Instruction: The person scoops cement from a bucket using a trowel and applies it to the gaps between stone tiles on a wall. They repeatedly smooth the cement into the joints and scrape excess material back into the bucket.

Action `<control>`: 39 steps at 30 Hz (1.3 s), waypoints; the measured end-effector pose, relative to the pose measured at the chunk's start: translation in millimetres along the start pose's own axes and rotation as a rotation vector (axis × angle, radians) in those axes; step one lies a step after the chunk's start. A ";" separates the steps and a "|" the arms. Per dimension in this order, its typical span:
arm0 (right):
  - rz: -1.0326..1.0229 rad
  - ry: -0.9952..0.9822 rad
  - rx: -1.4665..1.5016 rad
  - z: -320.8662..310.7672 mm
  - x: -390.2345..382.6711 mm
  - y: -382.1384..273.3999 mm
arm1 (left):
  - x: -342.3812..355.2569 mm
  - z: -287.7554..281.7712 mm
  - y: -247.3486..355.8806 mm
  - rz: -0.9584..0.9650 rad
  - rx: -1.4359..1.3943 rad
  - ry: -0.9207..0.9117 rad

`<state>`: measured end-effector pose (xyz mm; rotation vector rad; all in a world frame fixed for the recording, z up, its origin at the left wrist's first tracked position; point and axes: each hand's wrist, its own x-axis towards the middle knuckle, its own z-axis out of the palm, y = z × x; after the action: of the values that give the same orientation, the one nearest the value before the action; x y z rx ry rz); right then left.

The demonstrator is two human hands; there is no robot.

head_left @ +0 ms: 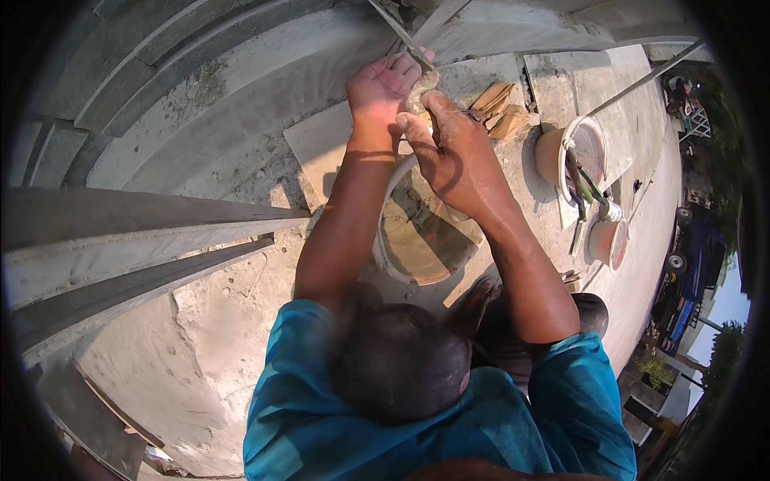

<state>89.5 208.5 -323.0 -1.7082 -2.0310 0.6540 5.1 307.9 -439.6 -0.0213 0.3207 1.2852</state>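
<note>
My left hand [387,90] is raised palm up, its fingers stretched out and slightly bent beside a lump of wet grey mortar [420,94]. My right hand [459,152] comes in from the other side, thumb and fingers bent and touching the mortar's near edge. Whatever lies inside its curled fingers is hidden. A thin grey strip [403,34] slants down from the top edge to the mortar, close to the left fingertips. Under my forearms stands a round tub [382,240] with grey mortar in it, partly in shadow.
Crumpled brown paper [512,122] lies beyond my right hand. Farther right stand a bucket [552,157] with tools at its rim and a smaller bucket [607,243]. Long grey beams [152,240] jut in from the left. A curved stepped wall [200,120] rises behind. A dark vehicle [696,264] is far right.
</note>
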 end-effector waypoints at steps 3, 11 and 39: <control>0.117 -0.094 0.119 -5.5 17.5 1.6 | 10.1 -17.2 -3.5 -0.003 -0.094 -0.023; 0.131 -0.122 0.346 -6.6 18.3 10.0 | -0.3 -12.4 -2.9 0.050 0.086 -0.091; 0.363 -0.097 0.675 -7.4 -4.1 -20.5 | -14.5 18.4 9.5 -0.062 -0.071 0.005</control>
<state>78.2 202.2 -305.0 -1.6289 -1.3138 1.3749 -3.4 300.5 -417.0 -0.0946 0.2765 1.2346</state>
